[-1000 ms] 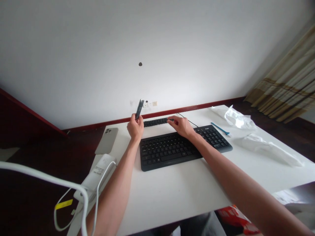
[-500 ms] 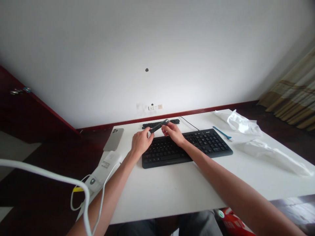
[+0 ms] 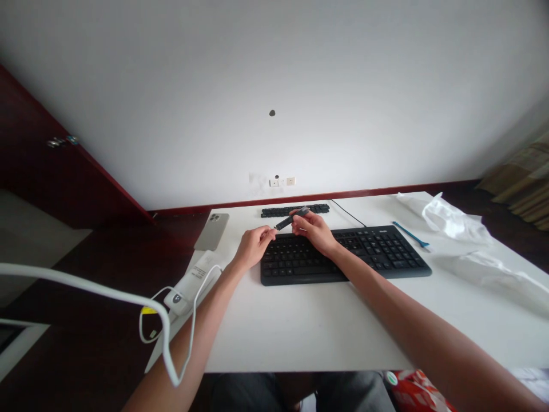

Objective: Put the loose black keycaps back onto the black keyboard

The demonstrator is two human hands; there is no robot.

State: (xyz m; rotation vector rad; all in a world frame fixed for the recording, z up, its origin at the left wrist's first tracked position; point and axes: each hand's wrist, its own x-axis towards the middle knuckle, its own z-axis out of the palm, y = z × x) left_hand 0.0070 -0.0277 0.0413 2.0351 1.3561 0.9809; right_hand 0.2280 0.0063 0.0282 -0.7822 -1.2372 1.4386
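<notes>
My left hand (image 3: 254, 246) and my right hand (image 3: 315, 229) meet above the left half of a black keyboard (image 3: 343, 254) on a white table (image 3: 309, 326). Between them they hold a short dark stick-shaped tool (image 3: 290, 219), tilted up to the right. The left fingertips pinch its lower end. The right fingers close round its upper end. Just behind the hands a narrow black strip of keys (image 3: 295, 210) lies flat on the table.
A phone (image 3: 211, 231) lies face down at the table's far left corner. A white power adapter with cable (image 3: 189, 283) sits at the left edge. A blue tool (image 3: 409, 234) and crumpled clear plastic bags (image 3: 457, 220) lie right of the keyboard. A black cable (image 3: 347, 214) runs behind it.
A second ago my left hand alone held the tool upright while the right rested by the key strip. The tool has since come down, and both hands hold it over the keyboard.
</notes>
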